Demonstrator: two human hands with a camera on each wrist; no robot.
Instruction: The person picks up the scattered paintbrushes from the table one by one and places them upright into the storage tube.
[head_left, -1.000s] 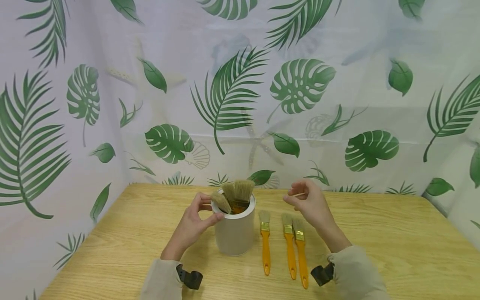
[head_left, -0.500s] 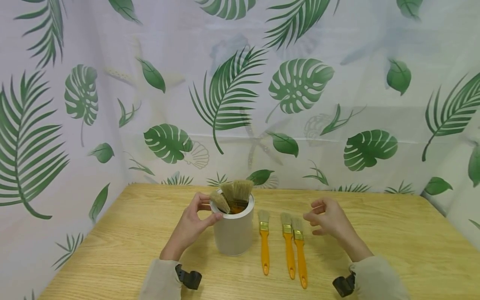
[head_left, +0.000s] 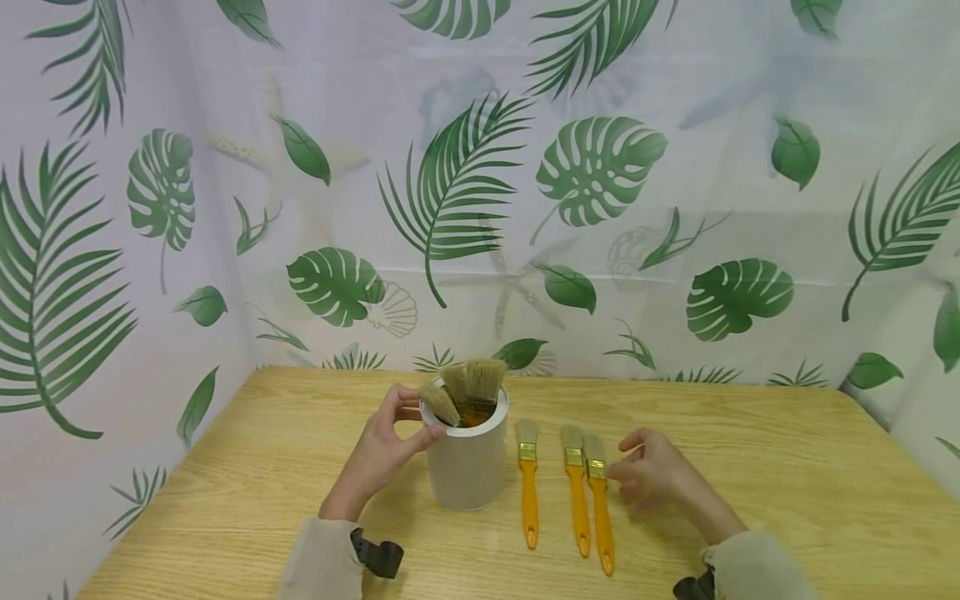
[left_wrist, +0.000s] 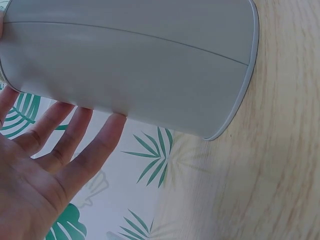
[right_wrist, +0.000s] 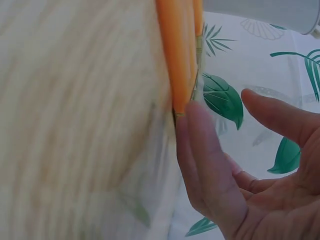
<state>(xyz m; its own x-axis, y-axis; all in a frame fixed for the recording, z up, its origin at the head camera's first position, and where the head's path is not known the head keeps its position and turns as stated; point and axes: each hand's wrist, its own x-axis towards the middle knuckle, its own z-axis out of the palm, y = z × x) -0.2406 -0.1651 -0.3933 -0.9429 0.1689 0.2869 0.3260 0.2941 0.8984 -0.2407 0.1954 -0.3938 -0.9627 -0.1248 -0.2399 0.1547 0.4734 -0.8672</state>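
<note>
My left hand [head_left: 381, 452] holds a white can [head_left: 467, 473] by its rim, thumb at the front and fingers round the far left side. In the left wrist view the fingertips press against the can's pale wall [left_wrist: 135, 70]. Several paintbrushes [head_left: 483, 381] stand in the can, bristles up. To its right, three paintbrushes with orange handles lie on the table: one alone [head_left: 530, 500] and a close pair. My right hand [head_left: 652, 477] is beside the rightmost brush [head_left: 602, 521], fingertips right at its metal band. In the right wrist view the thumb [right_wrist: 270, 112] is apart from the fingers.
All of this is on a light wooden table [head_left: 787, 467]. Behind it and at both sides hangs a white cloth [head_left: 480, 208] printed with green leaves. A small black camera [head_left: 382, 558] is strapped on the left wrist.
My right hand has moved right and down from above the brushes to beside the rightmost one. The left hand and the can have stayed where they were.
</note>
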